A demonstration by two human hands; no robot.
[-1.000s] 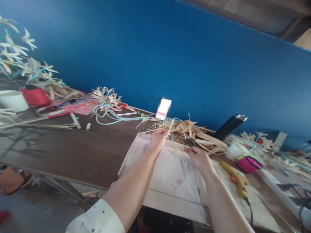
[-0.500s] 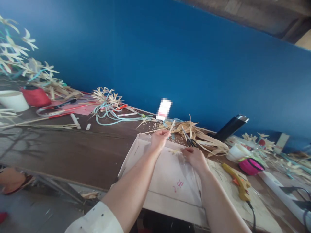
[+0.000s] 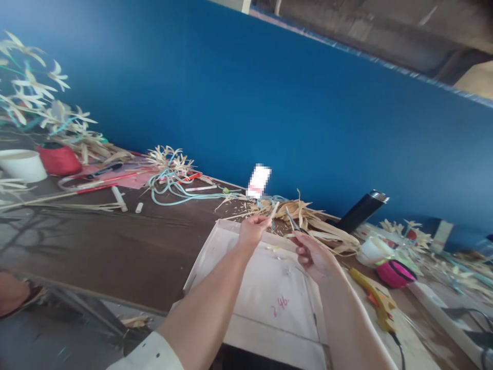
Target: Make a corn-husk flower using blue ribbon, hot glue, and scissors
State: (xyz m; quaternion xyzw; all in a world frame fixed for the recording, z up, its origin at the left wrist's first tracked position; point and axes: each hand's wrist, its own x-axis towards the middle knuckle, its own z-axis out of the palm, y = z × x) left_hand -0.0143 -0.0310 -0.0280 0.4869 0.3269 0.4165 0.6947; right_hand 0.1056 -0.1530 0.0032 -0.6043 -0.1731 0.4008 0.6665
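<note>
Hands: two, a left hand (image 3: 254, 231) and a right hand (image 3: 314, 255)
Pale strip (image 3: 275, 209) in the left fingers: one
Scissors (image 3: 294, 222): one pair
Shallow box (image 3: 250, 288): one, with three handwritten digits (image 3: 280, 307)
Glue gun (image 3: 373, 300): one
Flask (image 3: 361, 211): one
Pouches: two, one red pouch (image 3: 59, 159) and one pink pouch (image 3: 396, 274)
White tubes: two, a longer tube (image 3: 119, 199) and a shorter tube (image 3: 139, 207)
Power strip (image 3: 442, 321): one
Flowers (image 3: 33, 85): many, too bunched to count
Blue cords (image 3: 185, 197): several, too tangled to count
Husks (image 3: 327, 236): a heap, number unclear
Surface (image 3: 154, 257): one
</note>
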